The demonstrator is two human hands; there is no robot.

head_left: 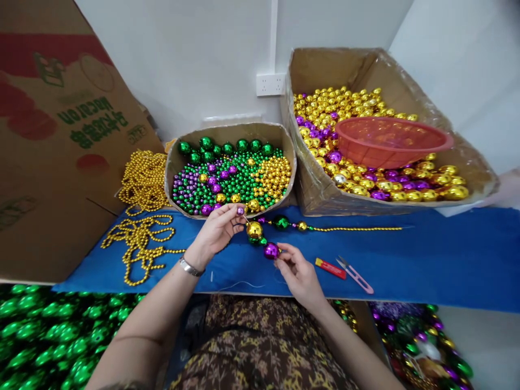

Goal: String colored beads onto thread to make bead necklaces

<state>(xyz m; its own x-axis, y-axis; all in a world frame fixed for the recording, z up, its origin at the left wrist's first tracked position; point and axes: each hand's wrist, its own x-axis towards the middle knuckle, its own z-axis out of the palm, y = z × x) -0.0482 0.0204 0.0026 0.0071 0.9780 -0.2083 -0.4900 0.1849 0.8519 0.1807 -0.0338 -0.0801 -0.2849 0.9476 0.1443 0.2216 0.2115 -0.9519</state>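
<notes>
My left hand [217, 230] is closed in a pinch on a small purple bead [240, 210] and a thin needle or thread at the front of the small cardboard box [170, 162]. My right hand [296, 271] pinches the bead string just below a large purple bead [271, 250]. Between the hands hang a large gold bead [254, 229] and a green bead [260, 240]. The string runs on to the right over the blue cloth [447, 254], past a green bead [281, 222] and a gold bead [301, 226], as a thin gold bead strand [357, 229].
The small box holds green, purple and gold beads. A larger box [317, 189] at right holds gold and purple balls and an orange basin [390, 142]. A red lighter [330, 268] and pink snips [355, 275] lie nearby. Gold strands [140, 238] are piled at left beside a big carton [49, 135].
</notes>
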